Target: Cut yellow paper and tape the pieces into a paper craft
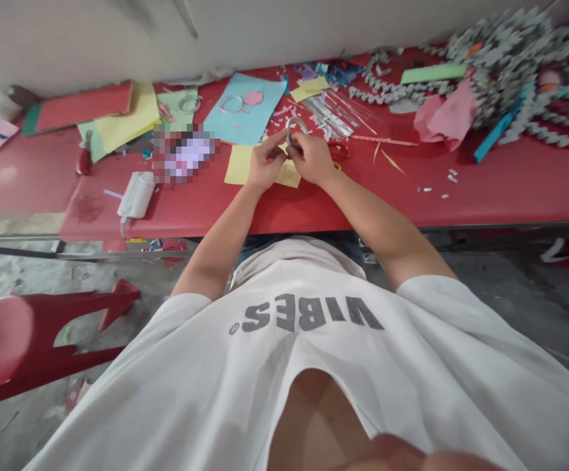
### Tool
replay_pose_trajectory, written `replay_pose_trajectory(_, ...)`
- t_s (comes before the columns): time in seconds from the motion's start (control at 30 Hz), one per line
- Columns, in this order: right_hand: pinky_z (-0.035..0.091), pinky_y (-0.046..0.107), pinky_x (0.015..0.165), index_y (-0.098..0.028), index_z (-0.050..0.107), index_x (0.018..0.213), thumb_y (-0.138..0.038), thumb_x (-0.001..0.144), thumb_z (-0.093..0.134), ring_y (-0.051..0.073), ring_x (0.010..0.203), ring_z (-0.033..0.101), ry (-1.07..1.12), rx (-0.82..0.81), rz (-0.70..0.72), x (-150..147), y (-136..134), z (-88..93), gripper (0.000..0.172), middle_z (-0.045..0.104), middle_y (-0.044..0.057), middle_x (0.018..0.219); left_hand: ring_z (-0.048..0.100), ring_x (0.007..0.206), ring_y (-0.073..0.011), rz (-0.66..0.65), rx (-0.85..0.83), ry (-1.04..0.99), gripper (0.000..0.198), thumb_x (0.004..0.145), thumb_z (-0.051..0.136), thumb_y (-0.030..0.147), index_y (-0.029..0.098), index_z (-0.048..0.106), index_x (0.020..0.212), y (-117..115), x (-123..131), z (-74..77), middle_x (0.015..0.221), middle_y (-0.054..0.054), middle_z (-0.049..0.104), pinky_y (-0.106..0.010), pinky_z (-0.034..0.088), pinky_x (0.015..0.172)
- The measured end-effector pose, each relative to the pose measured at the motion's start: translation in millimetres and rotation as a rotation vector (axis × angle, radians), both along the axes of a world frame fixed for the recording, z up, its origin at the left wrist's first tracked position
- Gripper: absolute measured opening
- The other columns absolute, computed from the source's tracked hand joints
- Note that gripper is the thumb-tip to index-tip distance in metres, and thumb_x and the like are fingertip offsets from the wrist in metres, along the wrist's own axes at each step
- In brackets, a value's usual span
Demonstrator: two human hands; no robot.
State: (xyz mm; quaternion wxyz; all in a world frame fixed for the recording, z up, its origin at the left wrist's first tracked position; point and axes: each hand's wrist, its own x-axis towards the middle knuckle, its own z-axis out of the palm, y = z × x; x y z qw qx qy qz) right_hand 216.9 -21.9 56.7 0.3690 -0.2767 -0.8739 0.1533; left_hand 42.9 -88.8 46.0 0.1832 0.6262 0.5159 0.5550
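Observation:
My right hand has its fingers closed round the lower part of a silvery ring, which looks like coiled wire or a thin band. From the other side, my left hand meets it, thumb and fingers pinched at the ring's left edge. Both hands hover over a yellow paper sheet. Beside my right hand lies a red-handled tool, partly covered. Two similar rings rest further back: one ring on a blue sheet, another ring on green paper.
The red table carries paper scraps, clear strips and a heap of grey scalloped garlands at right. A white power bank with a cable sits left, near a blurred-out phone-like item. A red chair stands at lower left.

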Motion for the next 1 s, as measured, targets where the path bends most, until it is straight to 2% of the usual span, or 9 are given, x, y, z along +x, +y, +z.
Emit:
replay_pose_trajectory(0.07, 0.054, 0.048, 0.095, -0.024, 0.066, 0.119, -0.036, 0.108, 0.058, 0.035, 0.101, 0.072, 0.035, -0.008, 0.01, -0.4, -2.0, -2.4, 0.018, 0.076, 0.01, 0.103, 0.077, 0.085, -0.0228, 0.001, 0.005, -0.02, 0.044, 0.089, 0.072, 0.027, 0.03, 0.078, 0.133, -1.0, -1.4, 1.7, 0.097, -0.005, 0.081, -0.038, 0.063, 0.083)
replay_pose_trajectory(0.23, 0.056, 0.046, 0.089, -0.025, 0.067, 0.111, -0.038, 0.108, 0.055, 0.033, 0.095, 0.073, 0.092, -0.023, -0.031, 2.4, -0.9, -4.9, 0.018, 0.077, 0.01, 0.098, 0.076, 0.084, -0.0206, -0.023, 0.047, -0.008, 0.044, 0.087, 0.068, 0.022, 0.026, 0.077, 0.13, -3.1, 1.6, -0.9, 0.104, -0.006, 0.081, -0.036, 0.062, 0.081)
replay_pose_trajectory(0.37, 0.055, 0.046, 0.086, -0.026, 0.067, 0.108, -0.05, 0.111, 0.053, 0.032, 0.092, 0.072, 0.077, -0.033, -0.066, 2.7, -0.2, -3.1, 0.028, 0.076, 0.01, 0.096, 0.074, 0.082, -0.0176, 0.013, 0.041, 0.006, 0.043, 0.088, 0.066, 0.021, 0.025, 0.072, 0.13, -7.0, 8.3, 0.4, 0.121, -0.01, 0.079, -0.033, 0.061, 0.08)
replay_pose_trajectory(0.53, 0.053, 0.048, 0.084, -0.026, 0.066, 0.099, -0.06, 0.109, 0.051, 0.033, 0.083, 0.07, 0.057, 0.018, -0.123, -2.4, -3.5, -4.6, 0.039, 0.071, 0.01, 0.083, 0.07, 0.075, -0.0136, -0.009, 0.042, 0.0, 0.06, 0.089, 0.068, 0.024, 0.035, 0.062, 0.148, -4.1, 11.3, -4.3, 0.142, -0.008, 0.073, -0.03, 0.059, 0.073)
replay_pose_trajectory(0.63, 0.053, 0.046, 0.081, -0.026, 0.065, 0.098, -0.058, 0.11, 0.05, 0.032, 0.08, 0.069, 0.046, 0.063, -0.153, -3.9, -2.8, -6.9, 0.037, 0.071, 0.009, 0.082, 0.072, 0.076, -0.0175, -0.027, 0.042, 0.039, 0.062, 0.09, 0.068, 0.025, 0.032, 0.064, 0.151, 0.5, 5.6, -13.0, 0.12, -0.007, 0.081, -0.033, 0.06, 0.077)
replay_pose_trajectory(0.73, 0.052, 0.045, 0.079, -0.026, 0.064, 0.096, -0.055, 0.111, 0.046, 0.031, 0.078, 0.068, 0.049, 0.064, -0.167, -3.2, -0.4, -8.2, 0.037, 0.071, 0.009, 0.081, 0.076, 0.08, -0.0204, 0.012, 0.043, 0.064, 0.053, 0.092, 0.068, 0.026, 0.026, 0.071, 0.145, 2.1, 0.8, -18.0, 0.105, -0.008, 0.082, -0.036, 0.062, 0.083)
replay_pose_trajectory(0.83, 0.052, 0.046, 0.08, -0.025, 0.064, 0.096, -0.057, 0.111, 0.046, 0.032, 0.079, 0.068, 0.045, 0.056, -0.153, -2.2, 1.3, -8.5, 0.039, 0.07, 0.009, 0.081, 0.076, 0.078, -0.0193, 0.055, 0.055, 0.063, 0.039, 0.097, 0.067, 0.032, 0.023, 0.077, 0.134, 0.8, -0.4, -16.1, 0.105, -0.009, 0.082, -0.035, 0.06, 0.08)
replay_pose_trajectory(1.0, 0.052, 0.046, 0.083, -0.026, 0.064, 0.101, -0.056, 0.11, 0.046, 0.032, 0.081, 0.067, 0.006, 0.06, -0.09, -0.6, 1.2, -7.3, 0.036, 0.071, 0.009, 0.084, 0.072, 0.071, -0.0181, 0.111, 0.022, 0.033, 0.018, 0.099, 0.069, 0.033, 0.024, 0.082, 0.108, -2.1, -2.3, -6.0, 0.087, -0.006, 0.08, -0.033, 0.057, 0.072)
